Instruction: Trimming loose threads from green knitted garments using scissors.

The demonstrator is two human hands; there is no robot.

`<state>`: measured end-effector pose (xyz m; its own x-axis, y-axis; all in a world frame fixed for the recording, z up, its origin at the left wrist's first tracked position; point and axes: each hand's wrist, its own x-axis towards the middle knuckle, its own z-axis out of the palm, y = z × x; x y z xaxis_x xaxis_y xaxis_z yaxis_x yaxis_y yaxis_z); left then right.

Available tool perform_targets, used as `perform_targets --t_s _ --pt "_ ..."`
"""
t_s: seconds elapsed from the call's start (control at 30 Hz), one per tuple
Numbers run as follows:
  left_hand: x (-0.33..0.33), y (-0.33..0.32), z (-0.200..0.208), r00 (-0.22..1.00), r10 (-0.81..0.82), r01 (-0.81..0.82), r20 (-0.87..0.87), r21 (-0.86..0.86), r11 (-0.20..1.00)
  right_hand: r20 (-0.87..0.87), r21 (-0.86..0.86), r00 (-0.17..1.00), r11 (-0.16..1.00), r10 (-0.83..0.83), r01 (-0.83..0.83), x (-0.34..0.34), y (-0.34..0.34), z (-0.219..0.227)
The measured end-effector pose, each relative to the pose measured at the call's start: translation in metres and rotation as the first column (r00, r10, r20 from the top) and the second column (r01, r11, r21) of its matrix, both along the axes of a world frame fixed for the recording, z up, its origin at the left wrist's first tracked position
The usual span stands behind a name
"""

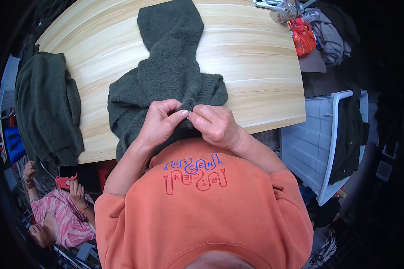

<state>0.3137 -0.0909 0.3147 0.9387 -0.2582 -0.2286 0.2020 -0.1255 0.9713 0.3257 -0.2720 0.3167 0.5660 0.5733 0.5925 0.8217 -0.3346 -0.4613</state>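
Observation:
A dark green knitted garment (pixel 168 67) lies bunched on the table, one part stretching toward the far edge. Its near end is gathered up close to my body. My left hand (pixel 160 123) pinches the knit there between thumb and fingers. Right beside it, almost touching, my right hand (pixel 214 125) is closed with its fingertips on the same spot of the garment. A tiny pale or shiny thing shows between the fingertips; it is too small to name.
More dark green knitwear (pixel 47 107) hangs over the left end of the wooden table (pixel 251 58). On the right stands a white plastic bin (pixel 307 143) with dark cloth over its rim. A red plastic bag (pixel 303 38) and grey cloth (pixel 330 38) lie at the far right. Another person (pixel 67 215) in pink is at lower left.

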Motion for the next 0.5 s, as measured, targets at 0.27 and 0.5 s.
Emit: perform_targets --t_s 0.27,0.5 --pt "-0.005 0.004 0.005 1.000 0.024 -0.024 0.004 -0.020 1.000 -0.026 0.029 0.999 0.999 0.020 -0.019 0.004 0.010 0.001" --pt "-0.017 0.003 0.004 0.996 0.025 -0.022 -0.082 0.032 0.999 -0.383 -0.028 0.916 0.990 0.118 -0.139 0.007 0.004 -0.011"
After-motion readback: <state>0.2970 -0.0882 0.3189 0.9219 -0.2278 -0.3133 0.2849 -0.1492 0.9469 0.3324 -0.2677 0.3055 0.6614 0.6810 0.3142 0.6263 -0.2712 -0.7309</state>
